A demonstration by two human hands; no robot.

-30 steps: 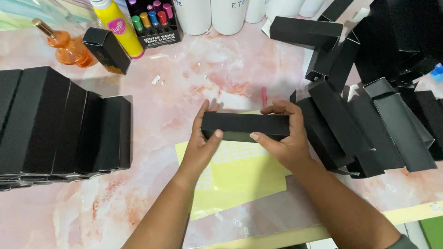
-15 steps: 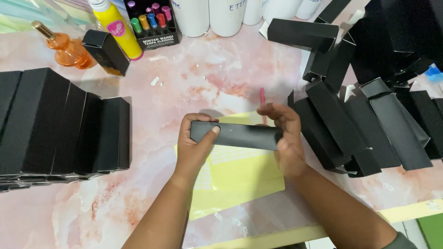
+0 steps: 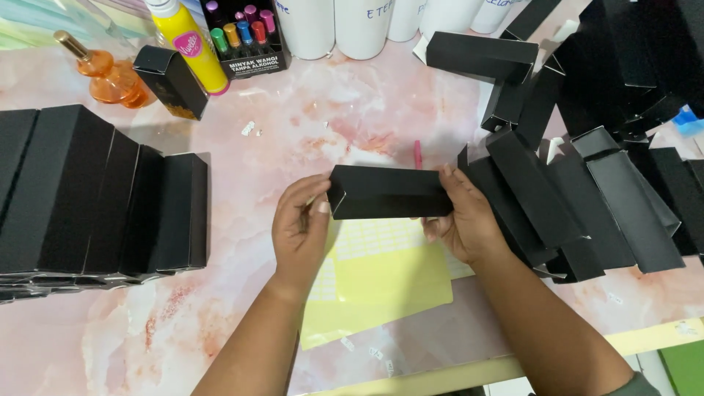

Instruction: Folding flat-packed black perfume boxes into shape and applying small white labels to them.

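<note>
Row of standing black boxes (image 3: 103, 198) at left. Orange bottle (image 3: 110, 73), yellow bottle (image 3: 187, 40) far left. Yellow sticker sheet (image 3: 389, 286) near.

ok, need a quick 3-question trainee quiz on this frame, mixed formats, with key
1. True or false: the left hand and the right hand hold the black box by opposite ends, above the yellow sticker sheet.
2. Multiple choice: where do the closed black boxes stand in a neat row? A) left side of the table B) right side C) under the hands
3. Fill in: the glass bottle at the top left is ____ in colour.

Key: 1 true; 2 A; 3 orange
</note>
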